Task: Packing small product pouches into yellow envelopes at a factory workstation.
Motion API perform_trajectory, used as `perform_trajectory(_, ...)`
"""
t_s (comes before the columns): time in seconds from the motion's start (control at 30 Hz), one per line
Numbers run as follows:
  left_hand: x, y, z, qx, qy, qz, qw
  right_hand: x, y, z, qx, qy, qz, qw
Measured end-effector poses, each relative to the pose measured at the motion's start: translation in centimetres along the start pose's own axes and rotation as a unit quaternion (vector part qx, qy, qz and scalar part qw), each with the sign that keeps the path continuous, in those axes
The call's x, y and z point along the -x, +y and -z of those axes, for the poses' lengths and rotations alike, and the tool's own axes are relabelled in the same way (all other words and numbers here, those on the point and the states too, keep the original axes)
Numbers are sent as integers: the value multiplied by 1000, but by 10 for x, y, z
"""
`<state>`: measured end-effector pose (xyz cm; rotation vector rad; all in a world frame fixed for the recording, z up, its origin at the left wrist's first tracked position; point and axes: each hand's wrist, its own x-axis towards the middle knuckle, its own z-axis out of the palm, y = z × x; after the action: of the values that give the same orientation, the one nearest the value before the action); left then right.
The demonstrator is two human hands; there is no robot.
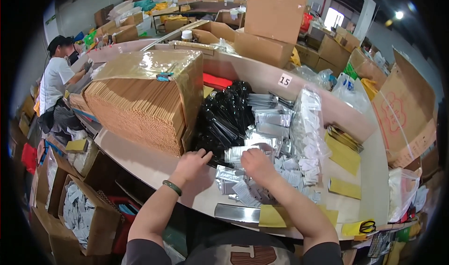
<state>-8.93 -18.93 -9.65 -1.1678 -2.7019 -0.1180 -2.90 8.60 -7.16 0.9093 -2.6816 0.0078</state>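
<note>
My left hand [191, 163] rests at the near edge of a heap of glossy black plastic packages [222, 117]. Its thumb and forefinger are a little apart, with nothing visible between them. My right hand [257, 163] is closed at the near end of the silver foil packets [245, 153], its curled fingers on one of them; the fingertips are partly hidden. More silver packets [271, 116] are stacked behind it. Between my forearms lie loose foil packets [230, 178] and small white paper slips [247, 193].
A large stack of brown padded mailers [135, 110] stands left on the curved table [131, 145]. To the right are a clear bag of white slips [307, 129] and yellow envelopes [343, 155]. Black scissors [367, 226] lie near right. A person [58, 78] stands far left.
</note>
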Motion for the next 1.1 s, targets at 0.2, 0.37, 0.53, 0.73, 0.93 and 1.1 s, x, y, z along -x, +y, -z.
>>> perform_trajectory(0.2,7,-4,8,110,-15,113,987,14,-32,43,-325,53,-287,900)
perform_trajectory(0.37,31,18,19,231,-1,211,950,80,-98,21,-400,-91,-204,889)
perform_trajectory(0.53,85,67,-2,303,83,350,882,96,-122,11,-230,-90,-87,965)
perform_trajectory(0.73,107,140,2,419,118,244,867,115,-102,37,-240,63,-164,955)
perform_trajectory(0.93,88,144,-9,399,62,89,911,159,-87,52,-261,-99,-130,951)
perform_trajectory(1.1,55,147,-6,398,22,47,916,149,-95,45,-239,-56,-146,958)
